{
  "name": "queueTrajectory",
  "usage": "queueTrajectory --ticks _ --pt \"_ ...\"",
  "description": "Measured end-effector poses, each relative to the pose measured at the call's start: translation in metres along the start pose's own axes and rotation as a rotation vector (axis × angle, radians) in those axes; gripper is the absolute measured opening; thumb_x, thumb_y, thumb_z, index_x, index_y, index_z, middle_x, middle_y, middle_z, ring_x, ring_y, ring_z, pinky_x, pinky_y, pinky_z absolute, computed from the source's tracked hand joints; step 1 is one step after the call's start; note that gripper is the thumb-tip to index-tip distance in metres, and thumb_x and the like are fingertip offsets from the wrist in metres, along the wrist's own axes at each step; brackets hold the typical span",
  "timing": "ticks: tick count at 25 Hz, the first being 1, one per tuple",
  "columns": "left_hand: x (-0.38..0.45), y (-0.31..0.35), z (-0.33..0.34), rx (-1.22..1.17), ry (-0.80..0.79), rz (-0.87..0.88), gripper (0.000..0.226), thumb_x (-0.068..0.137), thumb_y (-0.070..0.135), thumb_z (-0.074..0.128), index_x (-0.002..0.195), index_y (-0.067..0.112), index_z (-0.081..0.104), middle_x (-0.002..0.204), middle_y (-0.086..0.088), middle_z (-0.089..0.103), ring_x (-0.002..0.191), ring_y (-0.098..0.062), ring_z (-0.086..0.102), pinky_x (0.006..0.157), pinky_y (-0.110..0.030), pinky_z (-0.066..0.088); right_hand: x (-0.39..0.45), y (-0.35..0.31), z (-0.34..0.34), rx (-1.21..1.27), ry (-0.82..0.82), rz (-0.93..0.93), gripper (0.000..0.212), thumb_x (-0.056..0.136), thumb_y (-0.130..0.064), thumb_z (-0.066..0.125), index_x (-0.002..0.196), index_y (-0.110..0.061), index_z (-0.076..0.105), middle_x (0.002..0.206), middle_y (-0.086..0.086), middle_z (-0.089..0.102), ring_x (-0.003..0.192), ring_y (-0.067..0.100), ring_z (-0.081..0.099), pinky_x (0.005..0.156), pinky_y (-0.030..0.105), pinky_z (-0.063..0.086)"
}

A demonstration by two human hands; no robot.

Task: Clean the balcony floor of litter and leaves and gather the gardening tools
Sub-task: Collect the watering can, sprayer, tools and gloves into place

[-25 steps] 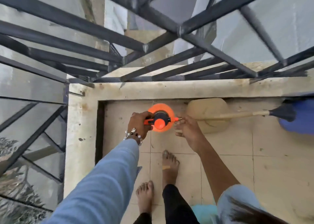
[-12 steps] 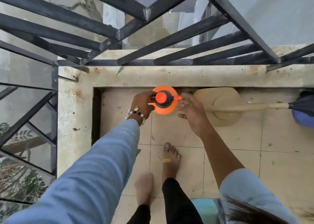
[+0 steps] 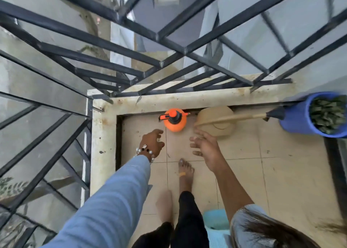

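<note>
Your hands hovered near the sprayer.
Your left hand (image 3: 152, 143) and right hand (image 3: 205, 146) were empty, fingers loose, apart from the orange sprayer (image 3: 174, 120).

Sprayer bottle (image 3: 175, 122): smooth orange plastic, slight sheen, black plastic cap. Dustpan (image 3: 217, 122): matt tan plastic, long handle the same finish; pot (image 3: 293, 120): smooth blue plastic. Floor tiles (image 3: 281, 172): pale beige, smooth but grimy, specked with dirt; ledge (image 3: 105, 135): rough stained concrete with rust spots; railing (image 3: 169, 41): dark painted metal bars, matt; sleeve (image 3: 116, 200): soft light-blue cloth.
</note>
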State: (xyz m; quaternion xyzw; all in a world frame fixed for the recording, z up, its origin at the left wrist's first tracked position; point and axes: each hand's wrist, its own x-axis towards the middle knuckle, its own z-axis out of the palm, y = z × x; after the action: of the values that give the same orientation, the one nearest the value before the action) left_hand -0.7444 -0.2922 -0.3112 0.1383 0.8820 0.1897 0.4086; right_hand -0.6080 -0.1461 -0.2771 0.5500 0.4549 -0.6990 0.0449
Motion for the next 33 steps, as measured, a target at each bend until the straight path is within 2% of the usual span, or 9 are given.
queueTrajectory --ticks 5,9,13,15,18,21,26,29,33 --pt "-0.134 0.021 -0.024 -0.057 -0.03 0.019 0.026 0.086 0.012 0.064 0.112 0.016 0.065 0.093 -0.007 0.073 0.095 -0.025 0.066 0.085 -0.025 0.048 -0.147 0.01 -0.023 0.014 0.045 0.002 0.024 0.091 -0.004 0.054 0.113 -0.011 0.06 0.086 0.006 0.064 0.063 0.013 0.056 0.053 0.024 0.043" --pt "-0.225 0.02 -0.016 -0.123 -0.111 -0.046 0.014 0.083 0.018 0.067 0.096 0.025 0.066 0.09 -0.006 0.074 0.09 -0.028 0.069 0.085 -0.036 0.055 -0.252 0.039 -0.058 0.067 0.091 0.012 0.022 0.09 -0.003 0.055 0.11 -0.008 0.062 0.083 0.008 0.063 0.062 0.016 0.054 0.053 0.024 0.041" --pt "-0.29 0.018 0.013 -0.202 -0.154 -0.075 0.016 0.083 0.012 0.063 0.097 0.017 0.068 0.087 -0.009 0.073 0.069 -0.025 0.069 0.059 -0.023 0.049 -0.315 0.084 -0.099 0.155 0.193 0.024 0.016 0.092 -0.002 0.052 0.103 -0.007 0.063 0.082 0.012 0.063 0.062 0.019 0.054 0.051 0.024 0.039" --pt "-0.315 0.019 0.033 -0.211 -0.195 -0.078 0.014 0.082 0.01 0.063 0.093 0.017 0.069 0.089 -0.012 0.072 0.071 -0.027 0.067 0.054 -0.023 0.047 -0.333 0.113 -0.123 0.139 0.229 0.055 0.015 0.092 -0.001 0.052 0.1 -0.007 0.063 0.08 0.014 0.061 0.059 0.018 0.051 0.05 0.024 0.036" --pt "-0.339 0.017 0.069 -0.192 -0.213 -0.104 0.012 0.081 0.01 0.064 0.083 0.022 0.067 0.092 -0.014 0.071 0.077 -0.03 0.066 0.073 -0.041 0.057 -0.347 0.16 -0.16 -0.019 0.276 0.114 0.018 0.09 -0.005 0.052 0.099 -0.011 0.066 0.08 0.009 0.066 0.06 0.016 0.056 0.051 0.023 0.04" --pt "-0.356 0.013 0.114 -0.161 -0.222 -0.143 0.007 0.083 0.018 0.064 0.081 0.025 0.066 0.095 -0.012 0.072 0.088 -0.033 0.068 0.086 -0.045 0.054 -0.357 0.204 -0.203 -0.042 0.271 0.134 0.017 0.09 -0.007 0.053 0.097 -0.015 0.066 0.081 0.008 0.068 0.061 0.017 0.056 0.053 0.024 0.041" --pt "-0.396 0.017 0.209 -0.099 -0.176 -0.17 0.008 0.067 0.029 0.065 0.074 0.028 0.067 0.089 -0.009 0.074 0.087 -0.029 0.071 0.087 -0.042 0.056 -0.351 0.266 -0.288 -0.09 0.244 0.162 0.013 0.09 -0.013 0.056 0.095 -0.018 0.067 0.081 0.007 0.069 0.065 0.016 0.061 0.054 0.025 0.046" --pt "-0.428 0.027 0.253 -0.052 -0.181 -0.148 0.016 0.081 0.02 0.067 0.097 0.019 0.072 0.098 -0.009 0.072 0.094 -0.026 0.068 0.088 -0.032 0.053 -0.339 0.281 -0.326 -0.201 0.237 0.165 0.013 0.09 -0.015 0.055 0.096 -0.015 0.066 0.077 0.008 0.068 0.059 0.016 0.057 0.054 0.026 0.045" --pt "-0.419 0.015 0.297 -0.158 -0.117 -0.244 0.014 0.084 0.015 0.063 0.095 0.02 0.07 0.09 -0.008 0.074 0.09 -0.026 0.069 0.09 -0.036 0.053 -0.295 0.296 -0.349 -0.404 0.167 0.149 0.016 0.09 -0.019 0.054 0.091 -0.012 0.069 0.083 0.01 0.071 0.067 0.02 0.058 0.063 0.031 0.046"
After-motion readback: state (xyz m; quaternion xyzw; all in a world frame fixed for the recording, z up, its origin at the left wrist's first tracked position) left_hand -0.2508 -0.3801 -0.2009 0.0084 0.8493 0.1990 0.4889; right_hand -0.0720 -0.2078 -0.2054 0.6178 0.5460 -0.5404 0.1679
